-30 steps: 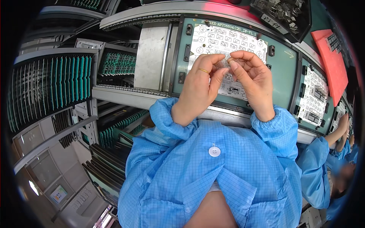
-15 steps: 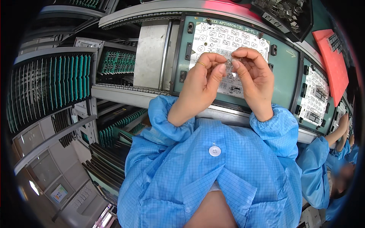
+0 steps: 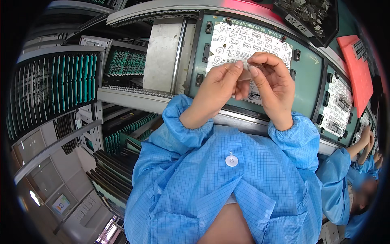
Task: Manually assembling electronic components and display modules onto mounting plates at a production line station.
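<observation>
Both of my hands are raised close together over a white circuit board [image 3: 260,38], which lies in a green carrier plate [image 3: 305,79]. My left hand [image 3: 219,85] pinches a small pale, see-through piece [image 3: 245,75] between thumb and curled fingers; its exact kind is too small to make out. Beside it, my right hand [image 3: 275,83] is closed in a pinch, thumb tip near the bent index finger. Whatever sits between the right fingertips cannot be made out. The hands cover the lower middle of the board.
Metal conveyor rails [image 3: 138,94] run along the carrier. A black bin [image 3: 306,16] of small metal parts stands at the far right, near a red panel [image 3: 355,69]. Another white board [image 3: 337,105] lies to the right, beside a co-worker's arm [image 3: 359,142]. Racks of green boards [image 3: 53,89] stand at left.
My left hand has turned, its thumb now lying up beside the index finger and other fingers curled beneath. The right hand keeps nearly the same pinch. The view has shifted slightly.
</observation>
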`<state>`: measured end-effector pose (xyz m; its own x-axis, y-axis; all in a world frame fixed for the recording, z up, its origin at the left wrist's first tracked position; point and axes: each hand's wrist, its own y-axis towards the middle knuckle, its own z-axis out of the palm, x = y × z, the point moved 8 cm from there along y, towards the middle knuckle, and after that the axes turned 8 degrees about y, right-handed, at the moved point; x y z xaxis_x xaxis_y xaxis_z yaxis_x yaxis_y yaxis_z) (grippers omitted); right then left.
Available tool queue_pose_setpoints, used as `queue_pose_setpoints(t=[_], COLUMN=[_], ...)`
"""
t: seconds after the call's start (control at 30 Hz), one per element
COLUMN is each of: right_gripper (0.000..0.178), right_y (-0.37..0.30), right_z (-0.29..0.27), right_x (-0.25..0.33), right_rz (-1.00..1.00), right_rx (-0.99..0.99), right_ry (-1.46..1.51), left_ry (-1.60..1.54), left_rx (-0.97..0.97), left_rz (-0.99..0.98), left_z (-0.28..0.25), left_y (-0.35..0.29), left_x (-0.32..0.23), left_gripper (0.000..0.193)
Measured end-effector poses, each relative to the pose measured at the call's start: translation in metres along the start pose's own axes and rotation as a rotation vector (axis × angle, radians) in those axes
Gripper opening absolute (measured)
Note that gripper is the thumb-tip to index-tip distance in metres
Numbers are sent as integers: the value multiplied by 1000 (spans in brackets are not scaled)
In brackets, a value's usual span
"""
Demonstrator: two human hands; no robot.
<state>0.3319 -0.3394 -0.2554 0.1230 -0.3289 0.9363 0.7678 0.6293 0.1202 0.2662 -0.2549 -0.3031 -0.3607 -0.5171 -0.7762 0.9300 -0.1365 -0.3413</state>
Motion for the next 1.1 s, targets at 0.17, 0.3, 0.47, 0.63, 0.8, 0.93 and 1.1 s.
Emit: queue_pose_setpoints(t=[0.17,0.3,0.47,0.63,0.8,0.93,1.1], right_gripper=[25,25,23,25,30,31,29], right_y=[-1,0,2,3,6,-3,-11], right_z=[-12,-15,-14,-2,-31,-72,-76], right_x=[-11,-14,-8,8,39,46,46], right_rz=[120,147,63,-91,-75,-59,-213], right_rx=[-108,-124,-116,76,-3,-40,-47], right_ry=[63,78,17,-83,-425,-1015,-1187], left_ry=[346,475,552,18,551,1461,1574], left_rx=[-309,-315,-314,156,-97,-558,-548], left_rz=[397,510,351,-43,21,577,627], left_z=[-3,0,-5,0,-14,-24,-14], left_y=[-8,-12,-11,-5,-9,-13,-4], left_x=[-32,-28,-23,-2,-37,-80,-70], left_gripper=[24,23,16,28,33,23,27])
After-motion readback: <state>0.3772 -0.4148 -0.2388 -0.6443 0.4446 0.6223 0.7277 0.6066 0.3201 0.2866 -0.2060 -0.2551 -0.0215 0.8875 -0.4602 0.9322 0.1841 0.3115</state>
